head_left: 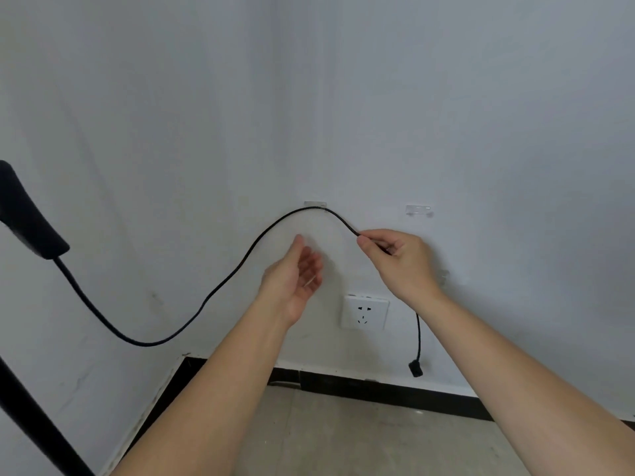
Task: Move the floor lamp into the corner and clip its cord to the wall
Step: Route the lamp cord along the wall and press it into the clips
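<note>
The black floor lamp [27, 218] stands at the far left, its pole running down to the bottom left edge. Its black cord [220, 286] sags low, then arches up through a clear clip [315, 205] stuck on the white wall. My right hand [398, 259] pinches the cord just right of that clip. Behind my wrist the cord drops and ends in a small black plug [415, 369] hanging free. My left hand [297, 276] hovers open under the arch, holding nothing. A second clear clip [418, 210] sits empty further right.
A white wall socket [365, 311] is mounted below my hands. A black skirting board [378, 389] runs along the wall base over a beige tiled floor [343, 438]. The room corner lies at the left of the socket wall.
</note>
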